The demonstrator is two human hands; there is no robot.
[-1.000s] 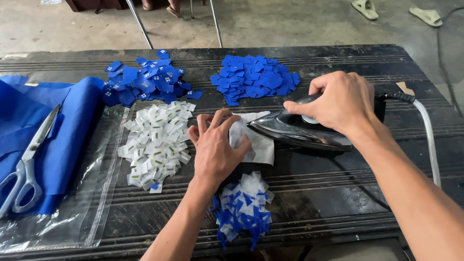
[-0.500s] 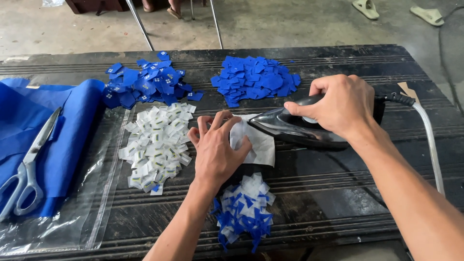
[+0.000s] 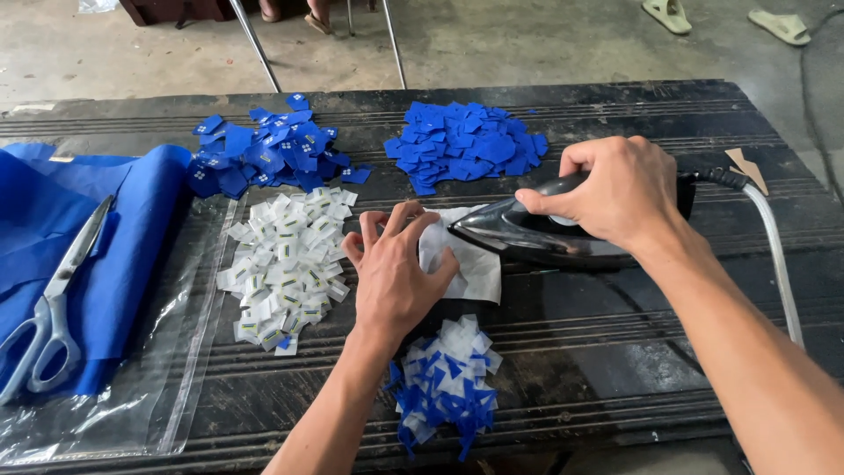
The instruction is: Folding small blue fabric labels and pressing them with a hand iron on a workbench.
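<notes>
Left hand (image 3: 396,281), fingers spread, should pin the white cloth (image 3: 470,264) flat, clear of the iron (image 3: 527,233) gripped by the right hand (image 3: 611,193) mid-frame.

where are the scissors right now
In the head view the scissors lie at the far left of the table, on the blue cloth, left of the pile of white tags.

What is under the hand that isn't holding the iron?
The left hand presses flat on a white cloth sheet lying on the black table. The iron in the right hand points its tip at it. Whatever lies beneath the palm or the sheet is covered.
</notes>
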